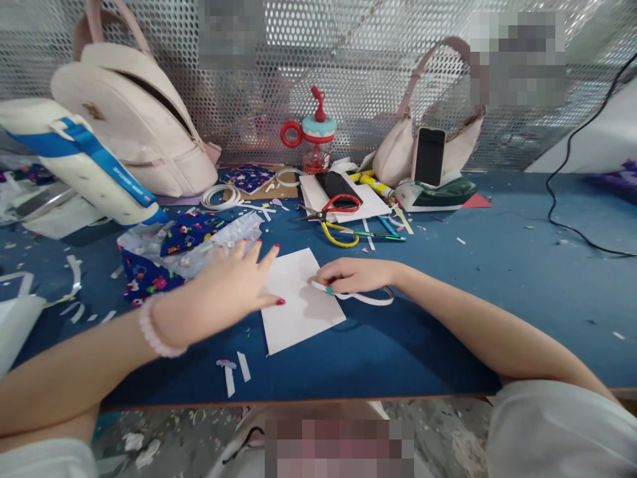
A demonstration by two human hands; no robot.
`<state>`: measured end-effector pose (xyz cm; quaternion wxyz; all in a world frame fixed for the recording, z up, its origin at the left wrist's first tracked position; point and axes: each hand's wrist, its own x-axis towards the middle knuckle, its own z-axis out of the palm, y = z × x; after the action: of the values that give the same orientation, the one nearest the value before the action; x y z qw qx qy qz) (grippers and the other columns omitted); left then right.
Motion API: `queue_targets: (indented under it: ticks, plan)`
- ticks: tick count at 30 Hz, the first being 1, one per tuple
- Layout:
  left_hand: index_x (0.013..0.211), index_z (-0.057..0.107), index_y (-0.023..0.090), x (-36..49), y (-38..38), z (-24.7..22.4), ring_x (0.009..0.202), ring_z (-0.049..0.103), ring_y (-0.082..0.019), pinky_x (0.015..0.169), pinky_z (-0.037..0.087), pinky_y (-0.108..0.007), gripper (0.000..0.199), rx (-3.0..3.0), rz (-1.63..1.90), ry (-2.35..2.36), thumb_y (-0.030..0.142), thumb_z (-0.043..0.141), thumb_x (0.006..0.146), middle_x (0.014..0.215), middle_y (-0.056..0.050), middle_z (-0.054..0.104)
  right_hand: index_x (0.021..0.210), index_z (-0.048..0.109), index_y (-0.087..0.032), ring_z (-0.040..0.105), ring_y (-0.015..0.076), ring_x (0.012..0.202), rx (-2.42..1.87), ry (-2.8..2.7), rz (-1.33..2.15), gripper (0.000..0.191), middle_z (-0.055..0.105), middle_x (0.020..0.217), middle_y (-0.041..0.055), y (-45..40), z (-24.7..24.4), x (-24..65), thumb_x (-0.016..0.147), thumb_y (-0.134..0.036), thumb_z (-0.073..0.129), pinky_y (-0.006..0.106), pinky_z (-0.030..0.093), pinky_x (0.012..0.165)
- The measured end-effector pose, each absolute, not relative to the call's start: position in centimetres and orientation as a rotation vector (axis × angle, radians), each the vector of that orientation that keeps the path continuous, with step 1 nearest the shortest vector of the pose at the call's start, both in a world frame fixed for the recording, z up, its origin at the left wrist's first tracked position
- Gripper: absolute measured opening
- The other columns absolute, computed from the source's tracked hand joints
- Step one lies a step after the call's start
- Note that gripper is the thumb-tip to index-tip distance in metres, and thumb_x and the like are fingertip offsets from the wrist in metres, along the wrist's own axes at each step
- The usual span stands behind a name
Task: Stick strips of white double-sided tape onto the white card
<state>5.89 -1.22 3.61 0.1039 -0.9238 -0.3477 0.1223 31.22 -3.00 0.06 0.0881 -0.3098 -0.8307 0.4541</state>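
Observation:
A white sheet of paper [293, 325] lies at an angle on the blue table. Over its left side my left hand [223, 285] spreads its fingers, slightly blurred and holding nothing; whether it touches the sheet I cannot tell. My right hand [355, 273] is closed at the sheet's right edge, pinching a narrow white strip [381, 301] that curls in a loop to the right. A small teal bit [329, 290] shows on the strip by the fingertips. Behind the left hand is blue patterned paper [192, 232] with a pale underside.
Red and yellow-handled scissors [341, 229] and a green pen [381, 236] lie beyond the sheet. At the back stand a backpack [134, 126], a red-handled cup [318, 143], and a phone [429, 156] before a handbag [393, 149]. A blue-white bottle [94, 169] leans left. Paper scraps [243, 366] are scattered.

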Motion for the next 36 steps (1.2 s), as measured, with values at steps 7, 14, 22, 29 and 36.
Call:
queue_targets:
  ticks: [7, 14, 22, 29, 36]
  plan:
    - [0.15, 0.032, 0.026, 6.0, -8.4, 1.7, 0.145, 0.02, -0.039, 0.113, 0.026, -0.06, 0.082, -3.375, 0.481, 0.064, 0.065, 0.058, 0.083, 0.157, -0.016, 0.022, 0.074, 0.049, -0.017, 0.04, 0.0116, 0.066, -1.052, -2.39, 1.435, 0.008, 0.043, 0.07, -0.003, -3.0, -0.1, 31.4, 0.076, -0.021, 0.042, 0.025, 0.032, 0.062]
    - [0.15, 0.031, 0.014, 7.3, -6.1, 0.6, 0.143, 0.016, -0.046, 0.11, 0.02, -0.069, 0.088, -3.143, 0.351, -0.618, 0.063, 0.061, 0.083, 0.156, -0.022, 0.023, 0.076, 0.051, -0.017, 0.04, 0.0117, 0.067, -1.048, -2.385, 1.416, 0.011, 0.044, 0.07, -0.0031, -2.9, -0.2, 31.4, 0.076, -0.021, 0.041, 0.025, 0.032, 0.062]
    - [0.15, 0.032, 0.024, 6.4, -6.9, 3.3, 0.146, 0.024, -0.027, 0.118, 0.029, -0.044, 0.07, -3.466, 0.374, 0.441, 0.054, 0.055, 0.091, 0.155, -0.007, 0.032, 0.074, 0.05, -0.017, 0.039, 0.0112, 0.066, -1.067, -2.373, 1.456, 0.009, 0.043, 0.07, -0.0031, -2.8, -0.3, 31.5, 0.077, -0.021, 0.042, 0.025, 0.031, 0.061]
    - [0.147, 0.03, -0.002, 7.9, -5.5, 0.2, 0.144, 0.011, -0.047, 0.112, 0.022, -0.066, 0.09, -3.074, 0.286, -0.841, 0.062, 0.053, 0.088, 0.154, -0.032, 0.015, 0.073, 0.049, -0.017, 0.039, 0.011, 0.065, -1.027, -2.354, 1.445, 0.008, 0.042, 0.068, -0.004, -2.8, -0.4, 31.5, 0.076, -0.022, 0.044, 0.025, 0.032, 0.061]
    - [0.15, 0.028, 0.007, 7.5, -6.7, 1.6, 0.146, 0.015, -0.038, 0.116, 0.025, -0.054, 0.083, -3.435, 0.355, 0.11, 0.063, 0.045, 0.091, 0.157, -0.023, 0.02, 0.077, 0.055, -0.015, 0.042, 0.0115, 0.068, -1.04, -2.309, 1.524, 0.014, 0.048, 0.072, -0.0027, -2.7, -0.5, 31.6, 0.074, -0.023, 0.043, 0.026, 0.033, 0.063]
